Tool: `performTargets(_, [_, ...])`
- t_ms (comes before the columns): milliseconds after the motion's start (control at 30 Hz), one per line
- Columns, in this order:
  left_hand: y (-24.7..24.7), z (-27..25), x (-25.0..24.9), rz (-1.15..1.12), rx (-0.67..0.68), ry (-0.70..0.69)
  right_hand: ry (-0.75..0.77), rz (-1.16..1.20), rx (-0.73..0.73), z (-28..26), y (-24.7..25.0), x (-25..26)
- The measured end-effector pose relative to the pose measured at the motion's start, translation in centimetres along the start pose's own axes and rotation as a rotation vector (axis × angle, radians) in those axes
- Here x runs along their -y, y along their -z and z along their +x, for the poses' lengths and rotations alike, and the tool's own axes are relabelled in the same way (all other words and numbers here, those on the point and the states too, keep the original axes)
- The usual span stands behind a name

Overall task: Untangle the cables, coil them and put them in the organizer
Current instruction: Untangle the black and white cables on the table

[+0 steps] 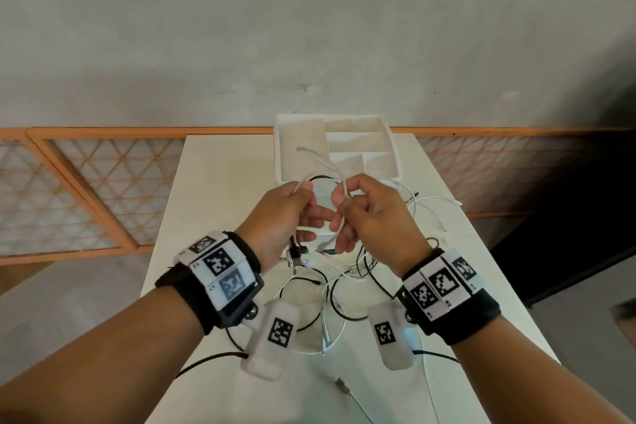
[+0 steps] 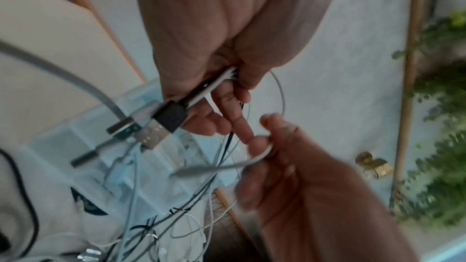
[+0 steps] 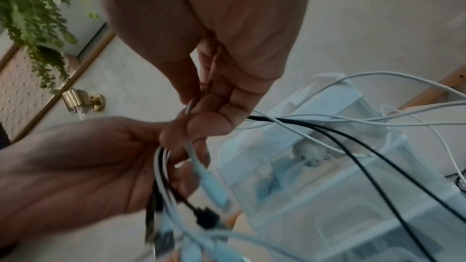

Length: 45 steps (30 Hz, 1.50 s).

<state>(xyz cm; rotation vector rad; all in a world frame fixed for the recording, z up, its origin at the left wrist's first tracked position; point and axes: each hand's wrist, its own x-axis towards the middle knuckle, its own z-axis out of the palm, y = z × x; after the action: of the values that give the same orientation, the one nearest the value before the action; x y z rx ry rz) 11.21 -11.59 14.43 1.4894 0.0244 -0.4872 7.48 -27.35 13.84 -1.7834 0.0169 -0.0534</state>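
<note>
Seemingly cables (image 1: 339, 203) between both fingers (image 1: 311, 213)

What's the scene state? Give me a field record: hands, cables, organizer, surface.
left hand: grips a bundle of cable ends, black USB plug hanging out
right hand: pinches a white cable
cables on table: black and white, tangled
organizer: white, compartments, one white cable end over it
table: white
</note>
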Motion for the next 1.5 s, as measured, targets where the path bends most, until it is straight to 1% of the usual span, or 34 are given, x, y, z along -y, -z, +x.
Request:
performTargets(100, [0.6, 0.3, -0.4, -0.114, -0.016, 0.071, 0.0, -0.09, 0.053, -0.7, -1.5, -1.3])
performTargets(233, [0.7, 0.3, -0.8, -0.226, -0.02, 0.115, 0.031, -0.143, 0.062, -1.1, -3.4, -2.1])
performTargets(367, [1.2, 0.3, -1.4, -0.377, -0.092, 0.15, -0.043, -0.128, 0.101, -1.1, -3.4, -2.6])
performTargets(433, [1.5, 0.4, -1.5, -0.393, -0.123, 0.162, -0.074, -0.121, 0.132, -1.3, -3.2, -3.2])
performTargets(500, [1.7, 0.4, -1.5, -0.323, -0.134, 0.155, -0.085, -0.155, 0.124, -1.4, -2.8, -3.8])
performTargets(533, [1.7, 0.3, -1.5, -0.261, -0.123, 0.144, -0.054, -0.187, 0.073, -1.4, -2.5, -3.8])
performTargets(567, [1.8, 0.2, -1.5, -0.184, -0.102, 0.127, 0.003, -0.211, -0.006, -1.2, -2.1, -3.4])
performTargets(633, [1.9, 0.0, -1.4, -0.002, -0.035, 0.084, 0.171, -0.275, -0.18, -0.6, -0.8, -1.8])
performTargets(667, [1.8, -0.2, -1.4, 0.103, 0.007, 0.057, 0.263, -0.33, -0.214, -0.2, -0.1, -0.7])
performTargets(700, [1.8, -0.4, -1.4, 0.217, 0.053, 0.013, 0.333, -0.389, -0.198, 0.2, 0.5, 0.2])
performTargets(733, [1.7, -0.7, -1.3, 0.335, 0.099, -0.052, 0.375, -0.453, -0.144, 0.6, 0.8, 1.0])
performTargets(800, [1.5, -1.4, -1.7, 0.536, 0.143, -0.213, 0.401, -0.598, 0.013, 1.1, 0.8, 1.4])
performTargets(833, [1.6, -1.8, -2.1, 0.587, 0.141, -0.281, 0.359, -0.674, 0.061, 1.3, 0.7, 1.0])
performTargets(867, [1.8, -2.0, -2.6, 0.583, 0.131, -0.329, 0.269, -0.727, 0.081, 1.6, 0.8, 0.2])
performTargets(933, [2.7, -2.4, -3.6, 0.489, 0.099, -0.395, 0.018, -0.844, 0.092, 2.1, 2.1, -2.6])
performTargets(1000, [4.0, -2.5, -4.4, 0.44, 0.065, -0.427, -0.273, -1.011, 0.078, 2.7, 4.8, -5.6])
performTargets(1033, [4.8, -2.5, -4.6, 0.434, 0.071, -0.411, -0.397, -1.053, 0.028, 3.1, 6.5, -6.6])
performTargets(1067, [5.5, -2.5, -4.5, 0.437, 0.085, -0.366, -0.482, -1.042, -0.058, 3.5, 8.2, -7.3])
performTargets(1100, [6.2, -2.4, -4.2, 0.467, 0.102, -0.303, -0.52, -0.97, -0.177, 3.8, 9.7, -7.2])
performTargets(1133, [6.7, -2.1, -3.6, 0.539, 0.117, -0.239, -0.512, -0.873, -0.319, 3.9, 11.0, -6.6])
performTargets(1167, [7.0, -1.8, -2.8, 0.645, 0.14, -0.182, -0.46, -0.761, -0.479, 4.0, 11.8, -5.9])
performTargets(1200, [7.2, -1.3, -1.7, 0.768, 0.168, -0.141, -0.37, -0.644, -0.621, 4.1, 12.3, -5.4])
performTargets(1233, [7.2, -0.9, -0.4, 0.884, 0.196, -0.108, -0.278, -0.545, -0.707, 4.1, 12.3, -5.2])
performTargets(1267, [7.1, -0.5, 0.8, 0.977, 0.202, -0.088, -0.217, -0.488, -0.723, 4.1, 12.0, -5.2])
performTargets(1300, [7.0, -0.1, 2.1, 1.035, 0.175, -0.074, -0.196, -0.48, -0.667, 3.9, 11.4, -5.5])
performTargets(1367, [6.9, 0.3, 4.2, 1.046, 0.073, -0.06, -0.281, -0.509, -0.49, 3.2, 10.0, -7.4])
performTargets(1400, [6.8, 0.4, 5.0, 1.019, 0.021, -0.054, -0.331, -0.518, -0.445, 2.5, 9.3, -8.4])
performTargets(1433, [6.7, 0.5, 5.5, 0.985, -0.032, -0.041, -0.346, -0.531, -0.445, 1.6, 8.5, -9.4])
performTargets(1500, [6.6, 0.5, 6.1, 0.92, -0.13, -0.005, -0.256, -0.57, -0.487, -0.8, 6.1, -11.7])
